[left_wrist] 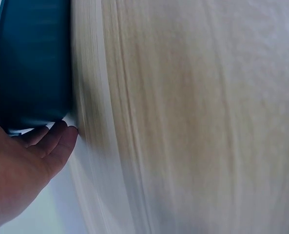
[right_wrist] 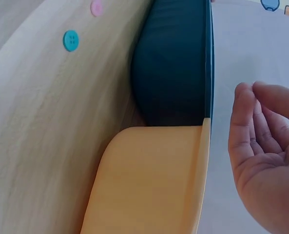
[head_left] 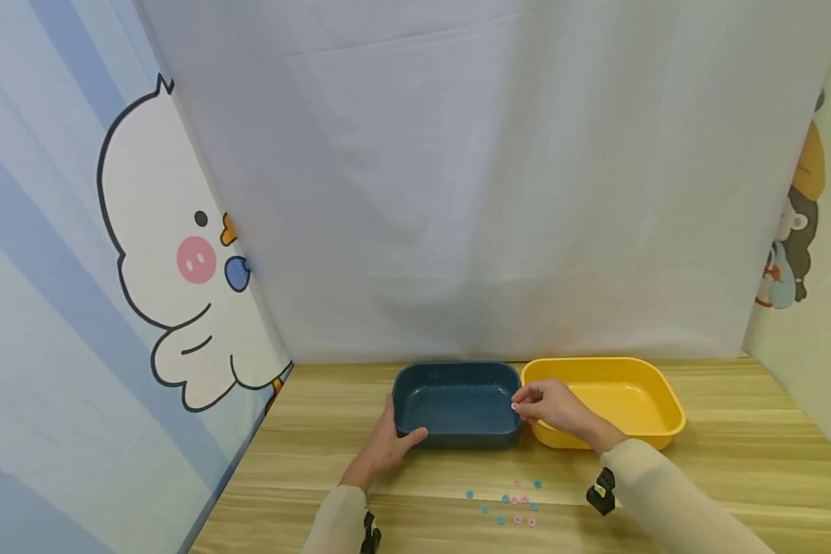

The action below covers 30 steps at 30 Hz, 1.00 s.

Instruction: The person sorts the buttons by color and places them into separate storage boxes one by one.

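With thumb and index fingertips, my right hand (head_left: 554, 405) pinches a small pink button (head_left: 515, 406) over the near left rim of the yellow bin (head_left: 672, 419), beside the dark blue bin. The button does not show between the fingers in the right wrist view. My left hand (head_left: 385, 446) rests at the near left corner of the dark blue bin (head_left: 450, 441), thumb along the front and fingers by the left end. In the left wrist view its fingers lie against the end of that bin (left_wrist: 34, 58). Blue buttons (right_wrist: 70, 40) and pink buttons (head_left: 532, 522) lie scattered in front.
Both bins stand side by side on a wood-grain table (head_left: 755, 462), near a pale curtain (head_left: 457, 192) at the back. A curtain with a cartoon bird (head_left: 159, 285) hangs at the left, and another printed curtain at the right.
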Tool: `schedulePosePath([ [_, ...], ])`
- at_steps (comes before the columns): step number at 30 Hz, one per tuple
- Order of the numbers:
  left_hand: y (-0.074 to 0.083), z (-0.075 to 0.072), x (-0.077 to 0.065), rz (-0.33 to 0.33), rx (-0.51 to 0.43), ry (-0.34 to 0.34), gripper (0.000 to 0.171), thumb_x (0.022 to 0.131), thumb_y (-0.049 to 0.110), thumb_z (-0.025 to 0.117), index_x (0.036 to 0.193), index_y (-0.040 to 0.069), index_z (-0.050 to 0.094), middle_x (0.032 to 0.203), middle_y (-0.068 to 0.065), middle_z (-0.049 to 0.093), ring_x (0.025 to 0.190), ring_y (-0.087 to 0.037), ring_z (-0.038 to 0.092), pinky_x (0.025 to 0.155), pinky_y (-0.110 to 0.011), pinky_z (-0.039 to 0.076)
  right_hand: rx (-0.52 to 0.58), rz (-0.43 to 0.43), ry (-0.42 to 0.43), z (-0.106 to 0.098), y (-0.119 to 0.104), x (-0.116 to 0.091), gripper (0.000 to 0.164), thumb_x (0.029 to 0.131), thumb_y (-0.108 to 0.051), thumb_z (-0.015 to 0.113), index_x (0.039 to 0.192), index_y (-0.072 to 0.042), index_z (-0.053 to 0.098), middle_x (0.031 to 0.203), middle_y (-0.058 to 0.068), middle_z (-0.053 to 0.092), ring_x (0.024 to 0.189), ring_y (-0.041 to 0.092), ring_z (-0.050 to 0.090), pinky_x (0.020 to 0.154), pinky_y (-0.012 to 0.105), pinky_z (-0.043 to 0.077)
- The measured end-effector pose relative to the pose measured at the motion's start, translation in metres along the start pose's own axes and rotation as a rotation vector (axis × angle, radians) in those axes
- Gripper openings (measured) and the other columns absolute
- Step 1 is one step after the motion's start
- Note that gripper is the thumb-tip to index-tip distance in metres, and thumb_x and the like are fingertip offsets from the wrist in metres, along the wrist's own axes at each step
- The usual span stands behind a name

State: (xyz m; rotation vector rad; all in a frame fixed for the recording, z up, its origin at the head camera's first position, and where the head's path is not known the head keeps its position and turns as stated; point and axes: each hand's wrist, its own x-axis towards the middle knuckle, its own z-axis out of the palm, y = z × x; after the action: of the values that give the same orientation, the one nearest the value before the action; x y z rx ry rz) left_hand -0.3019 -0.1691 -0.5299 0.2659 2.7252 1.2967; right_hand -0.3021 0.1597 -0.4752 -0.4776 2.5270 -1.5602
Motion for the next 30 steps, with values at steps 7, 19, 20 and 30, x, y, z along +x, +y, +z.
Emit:
schedulePosePath([
  [7,0.000,-0.001,0.000,0.002,-0.003,0.004,0.102,0.089,0.041,0.064,0.149,-0.001,-0.006,0.153,-0.028,0.007,0.138,-0.043,0.015,0.107,-0.057,0.020,-0.012,-0.042,-0.016,0.007,-0.001,0.009,0.016,0.090,-0.007,0.064,0.098,0.006,0.065,0.084,0.016,0.065,0.070,0.023,0.060,0.071,0.043,0.054],
  [19,-0.003,0.000,0.002,0.002,-0.008,0.003,0.102,0.089,0.041,0.064,0.150,0.000,-0.006,0.153,-0.027,0.007,0.138,-0.043,0.016,0.106,-0.058,0.021,-0.008,-0.071,-0.072,0.019,0.001,0.019,0.017,0.090,-0.006,0.064,0.099,0.009,0.063,0.089,0.021,0.064,0.078,0.034,0.063,0.069,0.034,0.054],
  [20,-0.003,0.000,0.002,0.005,-0.008,0.003,0.101,0.089,0.040,0.064,0.150,0.000,-0.006,0.153,-0.027,0.007,0.138,-0.043,0.016,0.106,-0.058,0.021,-0.012,-0.071,-0.074,0.020,0.001,0.020,0.017,0.090,-0.006,0.064,0.099,0.009,0.063,0.089,0.021,0.064,0.077,0.033,0.063,0.069,0.035,0.054],
  [30,-0.005,0.000,0.002,0.016,-0.008,0.000,0.101,0.090,0.040,0.064,0.149,-0.002,-0.006,0.153,-0.028,0.006,0.138,-0.044,0.015,0.106,-0.058,0.021,-0.048,-0.033,-0.053,0.021,0.000,0.029,0.010,0.089,-0.003,0.064,0.094,0.006,0.064,0.084,0.018,0.065,0.074,0.033,0.062,0.067,0.032,0.054],
])
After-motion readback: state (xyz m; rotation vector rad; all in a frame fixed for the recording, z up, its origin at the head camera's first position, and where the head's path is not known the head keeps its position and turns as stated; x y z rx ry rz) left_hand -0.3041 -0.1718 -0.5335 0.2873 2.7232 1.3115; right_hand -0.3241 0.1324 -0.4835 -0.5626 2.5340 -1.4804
